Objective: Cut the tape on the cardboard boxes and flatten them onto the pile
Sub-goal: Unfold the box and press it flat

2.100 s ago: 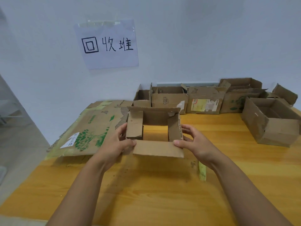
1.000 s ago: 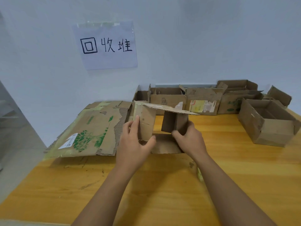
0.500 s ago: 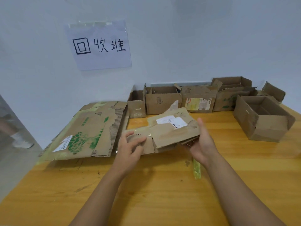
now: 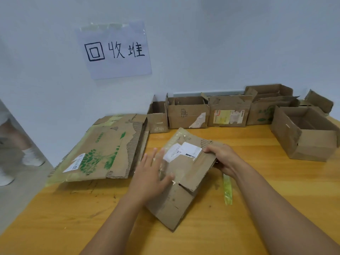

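A small brown cardboard box (image 4: pixel 185 173), now collapsed flat with a white label on top, lies on the wooden table (image 4: pixel 257 190) in front of me. My left hand (image 4: pixel 150 175) lies flat on its left part, fingers straight and spread. My right hand (image 4: pixel 224 159) grips its right edge, thumb on top and fingers underneath. The pile of flattened boxes (image 4: pixel 103 150), printed with green leaves, lies to the left beside the wall.
Several unflattened open boxes (image 4: pixel 187 113) stand in a row along the back wall, and a larger open box (image 4: pixel 303 133) sits at the right. A strip of yellowish tape (image 4: pixel 227 190) lies on the table. A paper sign (image 4: pixel 114 50) hangs on the wall. A person's legs (image 4: pixel 11 144) show at far left.
The open box was folded over and collapsed flat. It turned so its long side runs toward me. My left hand went from gripping it to pressing flat on top.
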The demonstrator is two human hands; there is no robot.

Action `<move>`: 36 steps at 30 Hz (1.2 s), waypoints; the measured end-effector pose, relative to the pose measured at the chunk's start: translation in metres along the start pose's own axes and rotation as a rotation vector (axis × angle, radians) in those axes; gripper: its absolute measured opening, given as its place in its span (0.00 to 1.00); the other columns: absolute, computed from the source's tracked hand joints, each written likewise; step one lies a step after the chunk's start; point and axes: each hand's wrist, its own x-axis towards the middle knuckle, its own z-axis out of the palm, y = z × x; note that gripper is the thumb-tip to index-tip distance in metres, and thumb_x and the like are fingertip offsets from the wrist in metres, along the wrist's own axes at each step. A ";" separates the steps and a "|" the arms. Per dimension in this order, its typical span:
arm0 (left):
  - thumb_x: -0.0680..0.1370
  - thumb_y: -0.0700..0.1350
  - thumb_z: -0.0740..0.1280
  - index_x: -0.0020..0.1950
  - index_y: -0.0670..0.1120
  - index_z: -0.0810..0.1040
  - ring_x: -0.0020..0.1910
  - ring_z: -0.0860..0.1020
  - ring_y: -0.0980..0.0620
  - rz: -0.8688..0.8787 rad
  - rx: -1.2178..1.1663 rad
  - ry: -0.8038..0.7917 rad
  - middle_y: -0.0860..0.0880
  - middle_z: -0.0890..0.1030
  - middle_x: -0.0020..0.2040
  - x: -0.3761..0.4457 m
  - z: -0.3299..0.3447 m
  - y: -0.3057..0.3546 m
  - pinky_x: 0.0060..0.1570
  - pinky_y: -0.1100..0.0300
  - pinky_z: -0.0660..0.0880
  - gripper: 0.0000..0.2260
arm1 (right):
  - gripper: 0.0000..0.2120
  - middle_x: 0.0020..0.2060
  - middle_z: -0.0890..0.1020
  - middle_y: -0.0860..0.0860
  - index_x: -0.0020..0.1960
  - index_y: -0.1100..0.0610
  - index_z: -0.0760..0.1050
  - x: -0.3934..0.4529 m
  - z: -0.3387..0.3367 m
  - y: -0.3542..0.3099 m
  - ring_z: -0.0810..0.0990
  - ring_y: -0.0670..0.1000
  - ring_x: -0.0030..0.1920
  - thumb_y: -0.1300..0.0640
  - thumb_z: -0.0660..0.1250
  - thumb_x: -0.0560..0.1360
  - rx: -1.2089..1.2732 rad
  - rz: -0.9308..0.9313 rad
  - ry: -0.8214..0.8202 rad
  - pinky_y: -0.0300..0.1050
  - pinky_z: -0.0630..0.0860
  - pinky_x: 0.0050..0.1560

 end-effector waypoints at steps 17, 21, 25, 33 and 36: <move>0.83 0.61 0.39 0.79 0.61 0.38 0.78 0.35 0.52 -0.011 0.089 -0.190 0.54 0.38 0.80 0.000 0.050 0.011 0.74 0.53 0.34 0.24 | 0.29 0.81 0.43 0.51 0.81 0.46 0.46 0.026 0.066 0.049 0.37 0.55 0.80 0.38 0.44 0.83 -1.407 -0.431 -0.187 0.57 0.37 0.77; 0.81 0.65 0.41 0.80 0.56 0.42 0.78 0.35 0.52 -0.033 0.107 -0.128 0.52 0.39 0.81 -0.003 0.053 0.013 0.74 0.54 0.34 0.30 | 0.27 0.81 0.44 0.49 0.81 0.44 0.46 0.026 0.064 0.059 0.38 0.53 0.80 0.39 0.41 0.83 -1.428 -0.454 -0.158 0.55 0.39 0.78; 0.79 0.68 0.41 0.81 0.54 0.42 0.78 0.35 0.51 -0.017 0.143 -0.167 0.49 0.39 0.81 -0.003 0.052 0.013 0.74 0.53 0.34 0.34 | 0.25 0.80 0.55 0.52 0.79 0.47 0.57 0.035 0.069 0.038 0.48 0.55 0.80 0.43 0.44 0.84 -1.504 -0.507 -0.155 0.57 0.47 0.77; 0.73 0.75 0.38 0.80 0.53 0.37 0.76 0.29 0.47 0.018 0.203 -0.242 0.46 0.34 0.79 -0.008 0.046 0.015 0.73 0.49 0.29 0.42 | 0.26 0.81 0.45 0.41 0.81 0.41 0.44 0.049 0.070 0.041 0.41 0.47 0.80 0.40 0.42 0.84 -1.494 -0.604 -0.333 0.53 0.38 0.78; 0.73 0.74 0.36 0.79 0.52 0.35 0.76 0.29 0.44 -0.016 0.258 -0.236 0.44 0.34 0.79 -0.013 0.048 0.021 0.74 0.46 0.30 0.41 | 0.27 0.81 0.45 0.42 0.81 0.42 0.44 0.052 0.070 0.045 0.41 0.47 0.80 0.39 0.42 0.83 -1.486 -0.625 -0.298 0.52 0.38 0.77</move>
